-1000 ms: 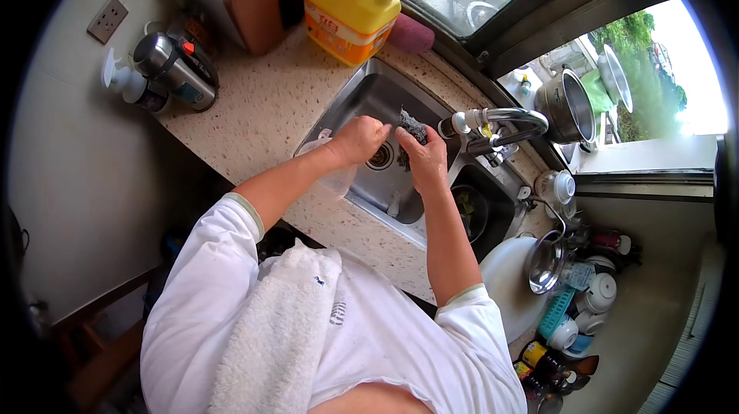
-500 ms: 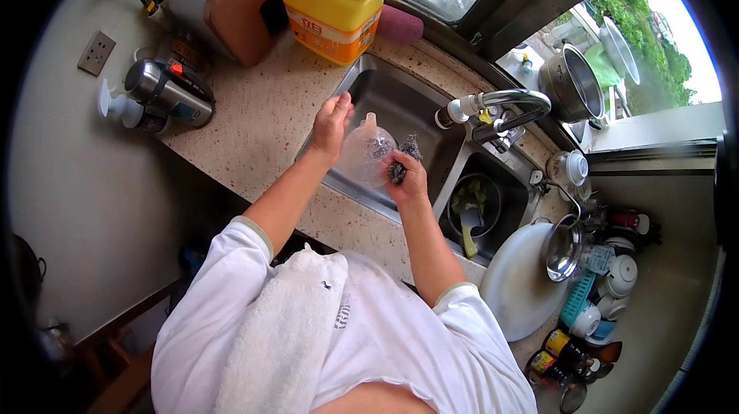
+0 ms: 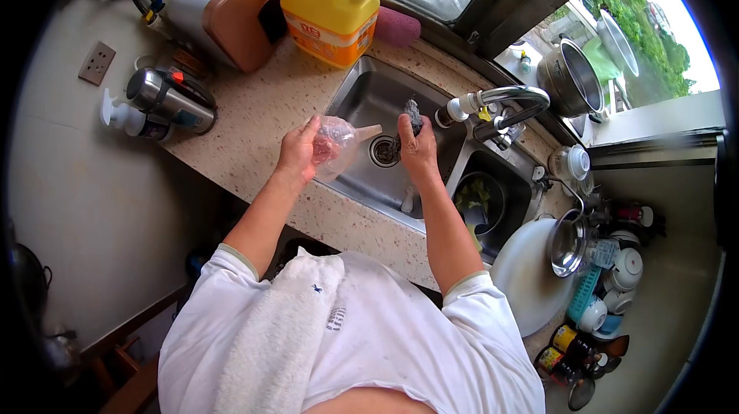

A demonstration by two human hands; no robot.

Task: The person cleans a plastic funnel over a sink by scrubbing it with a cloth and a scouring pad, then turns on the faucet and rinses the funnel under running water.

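Observation:
A clear plastic funnel is in my left hand, fingers wrapped around its wide end, over the left edge of the sink. Its narrow spout points right, across the basin. My right hand is closed on a grey steel wool scrubber, a little to the right of the spout and not touching it. Between the hands, the round drain shows in the basin floor. A small whitish object lies near the basin's front wall, too unclear to name.
A chrome faucet arches behind the right basin, where a pot holds green scraps. A yellow detergent jug stands behind the sink. To the right lies a round white board; a steel thermos stands left.
The funnel has moved left, its spout turning from upward to rightward. My right hand with the scrubber has come away from the funnel, moving right and slightly back.

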